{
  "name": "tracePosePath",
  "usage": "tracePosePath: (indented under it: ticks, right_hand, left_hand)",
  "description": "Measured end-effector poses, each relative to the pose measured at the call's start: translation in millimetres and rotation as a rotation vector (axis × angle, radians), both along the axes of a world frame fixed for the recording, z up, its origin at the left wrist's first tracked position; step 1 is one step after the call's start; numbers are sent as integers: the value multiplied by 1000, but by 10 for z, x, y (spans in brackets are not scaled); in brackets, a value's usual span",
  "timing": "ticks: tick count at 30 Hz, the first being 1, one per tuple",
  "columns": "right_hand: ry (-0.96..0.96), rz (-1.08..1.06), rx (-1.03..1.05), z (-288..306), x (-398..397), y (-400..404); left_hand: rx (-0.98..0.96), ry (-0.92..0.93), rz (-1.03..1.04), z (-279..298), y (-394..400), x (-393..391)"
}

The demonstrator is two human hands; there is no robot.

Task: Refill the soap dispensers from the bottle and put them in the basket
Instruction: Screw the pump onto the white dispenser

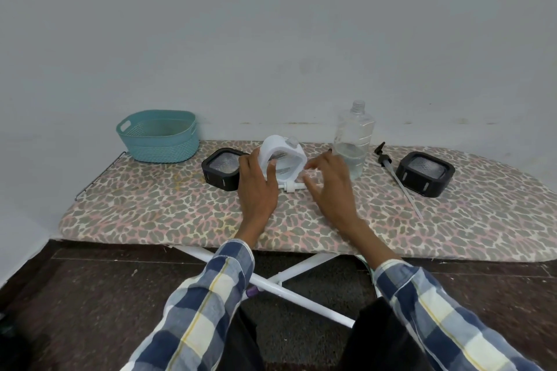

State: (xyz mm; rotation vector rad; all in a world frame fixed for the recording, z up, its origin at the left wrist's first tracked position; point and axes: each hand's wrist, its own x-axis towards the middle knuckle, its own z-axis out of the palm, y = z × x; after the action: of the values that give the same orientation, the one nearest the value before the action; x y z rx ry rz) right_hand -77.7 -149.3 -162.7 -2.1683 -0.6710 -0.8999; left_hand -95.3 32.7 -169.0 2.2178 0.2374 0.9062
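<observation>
The white soap dispenser stands near the middle of the leopard-print ironing board, tilted a little to the left, its neck uncapped. The left hand grips its left side, thumb across the front face and fingers curled round the far edge. A white pump head lies on the board just at the dispenser's 6 o'clock, touching its base. The right hand hovers at the dispenser's 3 o'clock, fingers spread apart and blurred; whether it touches anything I cannot tell. The clear bottle stands upright at 2 o'clock, cap off, liquid low inside. A black dispenser sits just behind the left hand at 9 o'clock; a second black dispenser lies well apart at 3 o'clock, with a black pump lying between it and the bottle. The teal basket stands at 10 o'clock, on the board's far left end.
</observation>
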Motion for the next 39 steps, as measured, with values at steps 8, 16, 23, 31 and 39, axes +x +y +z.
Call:
tracePosePath:
  ticks: [8, 16, 23, 31, 39]
  right_hand:
    - [100, 17, -346, -165, 25, 212]
    - [96, -6, -321, -132, -5, 157]
    - [52, 41, 181, 214, -85, -65]
    - [231, 104, 704, 888, 19, 7]
    - [255, 79, 829, 1002, 134, -19]
  left_hand:
    - [-34, -21, -48, -21, 9, 14]
    - [-65, -18, -72, -31, 17, 13]
    - [-123, 5, -97, -43, 27, 24]
    - [-83, 110, -265, -24, -53, -49]
    - [-131, 155, -301, -99, -13, 29]
